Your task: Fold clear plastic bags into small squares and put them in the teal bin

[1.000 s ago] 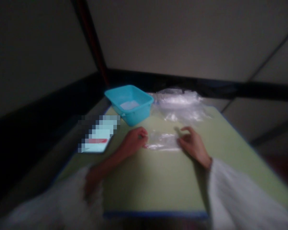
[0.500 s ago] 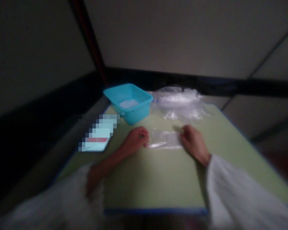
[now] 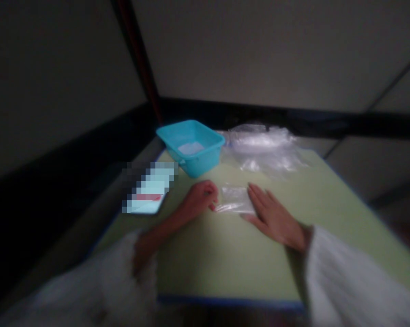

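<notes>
On my feed lay 1 clear plastic piece (image 3: 235,200) across the tabletop (image 3: 232,259), my left hand (image 3: 201,198) curled at its left end, grip unclear, my right hand (image 3: 273,215) spread open over its right, 1 blue basket (image 3: 205,163) and 1 plastic heap (image 3: 264,150) beyond

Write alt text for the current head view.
Right hand palm down over one end of a clear plastic sheet on a green table, left hand curled at the other; behind them, a turquoise basket and heaped clear plastic.
</notes>
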The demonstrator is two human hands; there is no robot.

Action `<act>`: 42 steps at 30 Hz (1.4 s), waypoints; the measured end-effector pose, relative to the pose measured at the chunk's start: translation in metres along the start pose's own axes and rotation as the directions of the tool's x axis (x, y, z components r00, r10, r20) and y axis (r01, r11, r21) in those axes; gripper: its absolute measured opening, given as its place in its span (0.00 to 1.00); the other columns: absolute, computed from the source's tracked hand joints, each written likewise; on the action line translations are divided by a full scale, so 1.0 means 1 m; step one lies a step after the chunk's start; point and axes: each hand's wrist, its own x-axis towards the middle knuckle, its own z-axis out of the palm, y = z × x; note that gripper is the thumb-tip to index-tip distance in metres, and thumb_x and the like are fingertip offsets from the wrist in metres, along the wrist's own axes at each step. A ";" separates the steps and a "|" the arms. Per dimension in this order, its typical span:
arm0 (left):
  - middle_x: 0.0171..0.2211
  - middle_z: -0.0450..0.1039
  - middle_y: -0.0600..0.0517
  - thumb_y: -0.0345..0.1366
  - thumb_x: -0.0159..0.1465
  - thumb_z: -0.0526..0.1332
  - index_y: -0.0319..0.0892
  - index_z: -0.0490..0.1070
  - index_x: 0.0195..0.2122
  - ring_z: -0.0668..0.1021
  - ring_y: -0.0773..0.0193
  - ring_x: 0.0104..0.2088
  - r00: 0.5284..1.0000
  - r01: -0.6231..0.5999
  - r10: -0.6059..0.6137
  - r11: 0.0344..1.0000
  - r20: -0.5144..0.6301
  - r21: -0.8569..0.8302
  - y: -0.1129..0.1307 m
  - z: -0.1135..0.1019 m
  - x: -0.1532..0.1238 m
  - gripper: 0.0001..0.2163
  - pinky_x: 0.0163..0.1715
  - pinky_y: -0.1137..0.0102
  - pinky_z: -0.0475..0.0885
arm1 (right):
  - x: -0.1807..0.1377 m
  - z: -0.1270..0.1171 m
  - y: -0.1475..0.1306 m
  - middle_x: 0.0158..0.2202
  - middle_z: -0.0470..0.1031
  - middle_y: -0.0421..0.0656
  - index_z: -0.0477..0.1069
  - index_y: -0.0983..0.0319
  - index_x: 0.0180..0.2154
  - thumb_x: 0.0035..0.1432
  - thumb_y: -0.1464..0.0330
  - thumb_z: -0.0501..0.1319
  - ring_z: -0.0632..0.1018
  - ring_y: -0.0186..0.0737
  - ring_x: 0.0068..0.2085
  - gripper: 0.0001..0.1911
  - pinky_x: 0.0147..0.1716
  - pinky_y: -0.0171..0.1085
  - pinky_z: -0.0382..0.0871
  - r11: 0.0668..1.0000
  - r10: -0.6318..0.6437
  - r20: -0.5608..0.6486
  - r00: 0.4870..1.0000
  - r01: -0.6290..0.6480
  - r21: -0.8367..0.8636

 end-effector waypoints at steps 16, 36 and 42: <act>0.63 0.53 0.37 0.40 0.65 0.52 0.29 0.54 0.60 0.55 0.54 0.64 0.771 -0.609 0.523 0.441 0.362 0.659 0.017 0.044 -0.022 0.26 0.63 0.61 0.53 | 0.002 0.003 -0.005 0.65 0.50 0.58 0.50 0.73 0.63 0.63 0.48 0.42 0.52 0.50 0.65 0.40 0.61 0.51 0.50 1.000 -0.024 -0.006 1.000 0.024 0.001; 0.63 0.52 0.33 0.55 0.66 0.41 0.26 0.55 0.60 0.56 0.50 0.64 0.843 -0.468 0.430 0.294 0.322 0.833 0.000 0.049 -0.023 0.35 0.62 0.59 0.52 | -0.001 0.007 0.003 0.63 0.53 0.61 0.54 0.77 0.61 0.63 0.47 0.36 0.57 0.52 0.64 0.43 0.60 0.51 0.54 0.996 0.017 -0.008 1.000 -0.018 -0.088; 0.63 0.51 0.34 0.55 0.66 0.44 0.28 0.56 0.60 0.55 0.46 0.64 0.877 -0.402 0.399 0.301 0.268 0.865 -0.001 0.048 -0.025 0.34 0.61 0.55 0.53 | -0.004 0.006 0.006 0.63 0.54 0.63 0.55 0.77 0.60 0.61 0.45 0.34 0.58 0.53 0.63 0.46 0.59 0.53 0.54 0.997 0.048 -0.033 0.998 -0.050 -0.065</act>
